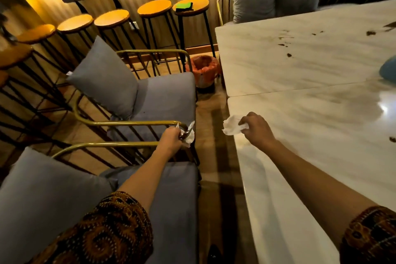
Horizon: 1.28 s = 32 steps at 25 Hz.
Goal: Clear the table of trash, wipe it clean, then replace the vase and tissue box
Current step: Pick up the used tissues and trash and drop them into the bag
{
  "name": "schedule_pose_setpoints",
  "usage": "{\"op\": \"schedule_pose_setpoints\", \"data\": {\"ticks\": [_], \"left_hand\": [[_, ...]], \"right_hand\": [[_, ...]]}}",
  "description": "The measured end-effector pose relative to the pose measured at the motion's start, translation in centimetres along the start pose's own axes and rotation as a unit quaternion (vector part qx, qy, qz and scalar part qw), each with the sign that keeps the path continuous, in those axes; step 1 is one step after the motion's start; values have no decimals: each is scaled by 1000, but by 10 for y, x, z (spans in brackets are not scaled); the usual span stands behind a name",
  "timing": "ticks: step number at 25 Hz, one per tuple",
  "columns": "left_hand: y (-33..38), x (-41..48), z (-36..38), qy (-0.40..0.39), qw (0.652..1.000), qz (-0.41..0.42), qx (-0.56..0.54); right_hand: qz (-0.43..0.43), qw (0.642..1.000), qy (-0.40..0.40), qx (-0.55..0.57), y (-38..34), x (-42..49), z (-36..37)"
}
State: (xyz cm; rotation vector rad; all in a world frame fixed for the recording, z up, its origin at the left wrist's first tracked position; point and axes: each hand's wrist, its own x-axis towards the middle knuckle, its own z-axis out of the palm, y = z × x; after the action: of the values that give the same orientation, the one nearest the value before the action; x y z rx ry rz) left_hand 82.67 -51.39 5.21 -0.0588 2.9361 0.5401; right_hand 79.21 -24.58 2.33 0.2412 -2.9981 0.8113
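Dim café, stained table (300, 66) beyond your right hand (258, 128), whose fingers clamp a crumpled tissue (231, 127) at its edge, left hand (170, 138) closed on more trash (188, 135): carry both past your fingertips to the bin (202, 70), dropping them squarely inside.

**Colours and patterns around the white table**

The table (300, 66) is white marble with faint grey veining and dark brown specks; at its left edge the right hand (258, 129) grips white crumpled paper (230, 127); left of the table, grey cushioned chairs (165, 96) have brass-gold frames; the bin (203, 70) by its far corner wears an orange liner; beyond it, orange-topped stools (154, 7) stand on black legs; sleeves (111, 231) show brown-and-black dotted batik.
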Motion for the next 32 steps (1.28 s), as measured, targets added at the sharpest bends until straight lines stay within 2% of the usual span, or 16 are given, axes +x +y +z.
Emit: {"op": "schedule_pose_setpoints", "data": {"ticks": [4,17,28,32], "left_hand": [[-11,31,-9,0,1000,29,7],[23,92,-48,39,994,96,16],[-19,280,-68,-17,993,107,40],[-20,320,-82,-13,994,91,52]], "right_hand": [[14,1000,15,-15,-16,8,-6],[11,998,63,14,-32,54,-32],[86,994,59,15,-26,213,-9],[69,997,42,12,-25,240,-6]]}}
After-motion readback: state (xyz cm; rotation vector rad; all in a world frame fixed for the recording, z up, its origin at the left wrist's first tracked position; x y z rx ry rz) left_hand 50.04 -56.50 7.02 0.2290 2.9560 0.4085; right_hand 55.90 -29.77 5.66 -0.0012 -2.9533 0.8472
